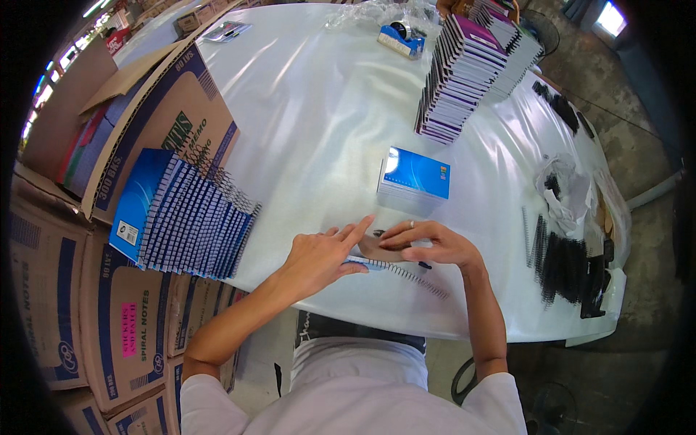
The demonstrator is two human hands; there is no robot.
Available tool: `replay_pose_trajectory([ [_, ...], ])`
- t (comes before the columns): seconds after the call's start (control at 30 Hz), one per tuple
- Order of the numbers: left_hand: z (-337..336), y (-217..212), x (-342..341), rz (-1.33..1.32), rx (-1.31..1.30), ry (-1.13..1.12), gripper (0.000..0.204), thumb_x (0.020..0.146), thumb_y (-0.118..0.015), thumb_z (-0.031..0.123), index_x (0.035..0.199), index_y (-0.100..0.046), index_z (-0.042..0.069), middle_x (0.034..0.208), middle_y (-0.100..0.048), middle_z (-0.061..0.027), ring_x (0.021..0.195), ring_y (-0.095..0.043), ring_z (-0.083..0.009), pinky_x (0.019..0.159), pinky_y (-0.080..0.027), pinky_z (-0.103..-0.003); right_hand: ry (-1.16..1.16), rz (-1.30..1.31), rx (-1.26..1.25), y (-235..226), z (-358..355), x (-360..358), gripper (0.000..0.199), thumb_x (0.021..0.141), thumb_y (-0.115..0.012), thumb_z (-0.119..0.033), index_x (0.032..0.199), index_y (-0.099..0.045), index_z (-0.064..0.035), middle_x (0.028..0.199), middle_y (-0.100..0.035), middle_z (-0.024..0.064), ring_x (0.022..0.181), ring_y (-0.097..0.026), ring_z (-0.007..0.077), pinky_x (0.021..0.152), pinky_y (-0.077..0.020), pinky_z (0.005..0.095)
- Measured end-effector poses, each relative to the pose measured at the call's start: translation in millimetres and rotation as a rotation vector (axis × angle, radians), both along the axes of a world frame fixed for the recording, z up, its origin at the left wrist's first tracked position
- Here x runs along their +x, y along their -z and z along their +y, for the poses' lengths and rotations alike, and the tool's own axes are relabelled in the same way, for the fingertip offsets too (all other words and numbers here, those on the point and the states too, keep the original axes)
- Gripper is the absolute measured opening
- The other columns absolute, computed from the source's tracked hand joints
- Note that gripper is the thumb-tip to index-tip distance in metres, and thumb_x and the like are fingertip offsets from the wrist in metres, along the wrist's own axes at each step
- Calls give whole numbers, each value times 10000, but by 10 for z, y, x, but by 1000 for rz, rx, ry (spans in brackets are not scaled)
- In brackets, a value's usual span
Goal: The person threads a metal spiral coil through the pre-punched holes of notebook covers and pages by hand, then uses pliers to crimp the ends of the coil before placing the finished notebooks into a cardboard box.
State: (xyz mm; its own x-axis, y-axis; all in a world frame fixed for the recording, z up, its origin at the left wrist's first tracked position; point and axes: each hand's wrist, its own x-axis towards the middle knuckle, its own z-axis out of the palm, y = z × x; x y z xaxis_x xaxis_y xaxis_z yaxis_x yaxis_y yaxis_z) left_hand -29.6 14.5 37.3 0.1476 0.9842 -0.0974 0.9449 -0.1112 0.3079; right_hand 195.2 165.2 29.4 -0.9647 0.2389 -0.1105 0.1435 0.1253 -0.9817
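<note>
Close to the table's near edge, my left hand [319, 257] holds a small notebook [370, 263], seen edge-on, its thumb low and its fingers stretched over the far side. A dark spiral coil [420, 280] runs along the notebook's edge and sticks out to the right past it. My right hand [433, 243], with a ring on one finger, curls its fingers over a brown rounded piece [373, 248] just above the notebook. How that piece joins the notebook is hidden by the fingers. Beyond my hands sits a stack of small blue-covered pads [415, 174].
At left, coil-bound blue notebooks [196, 217] lean by an open carton [163, 130], with more boxes [123, 326] below. A tall stack of purple notebooks [460, 80] and a blue tape dispenser [401, 42] stand far off. Black coils [562, 268] and a plastic bag [562, 188] lie right.
</note>
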Motion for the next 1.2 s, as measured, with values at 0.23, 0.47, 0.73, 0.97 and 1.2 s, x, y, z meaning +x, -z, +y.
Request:
replay_pose_trajectory([
  [0.23,-14,-1,1,-11,22,-43,942,783,-694,548,1544,-226,249,1199,-643,-98,937,-685,-290,663,-544,-420,-6,49,-19,104,32,-51,421,857,-707,-294,1171,-698,-14,1258,-634,172,1177,-572,284,1020,-411,390],
  [0.47,-42,-26,-38,-36,119,-123,946,727,-749,516,1517,-295,262,1214,-640,-80,965,-679,-273,707,-559,-398,22,94,-122,103,14,-125,502,853,-702,-403,1129,-707,17,1215,-649,203,1163,-588,314,1012,-419,403],
  [0.73,-96,74,-110,-288,156,-261,1006,687,-842,342,1522,-286,255,1392,-547,-114,1023,-669,-301,795,-568,-384,-14,71,-111,19,51,-201,490,881,-684,-392,1151,-693,16,1214,-655,160,1124,-596,247,962,-441,349],
  [0.97,-154,387,-155,-713,288,-376,1150,653,-876,247,1557,-167,200,1452,-487,-136,1111,-644,-310,852,-545,-359,-30,-13,-4,-29,12,-338,437,882,-679,-338,1145,-698,10,1230,-650,157,1127,-594,243,962,-442,345],
  [1.2,-176,568,-131,-874,375,-407,1187,625,-885,173,1563,-158,187,1421,-519,-163,1260,-558,-296,962,-506,-365,-17,35,-67,-70,-36,-404,583,827,-716,-459,1133,-695,37,1211,-652,182,1113,-602,273,943,-450,349],
])
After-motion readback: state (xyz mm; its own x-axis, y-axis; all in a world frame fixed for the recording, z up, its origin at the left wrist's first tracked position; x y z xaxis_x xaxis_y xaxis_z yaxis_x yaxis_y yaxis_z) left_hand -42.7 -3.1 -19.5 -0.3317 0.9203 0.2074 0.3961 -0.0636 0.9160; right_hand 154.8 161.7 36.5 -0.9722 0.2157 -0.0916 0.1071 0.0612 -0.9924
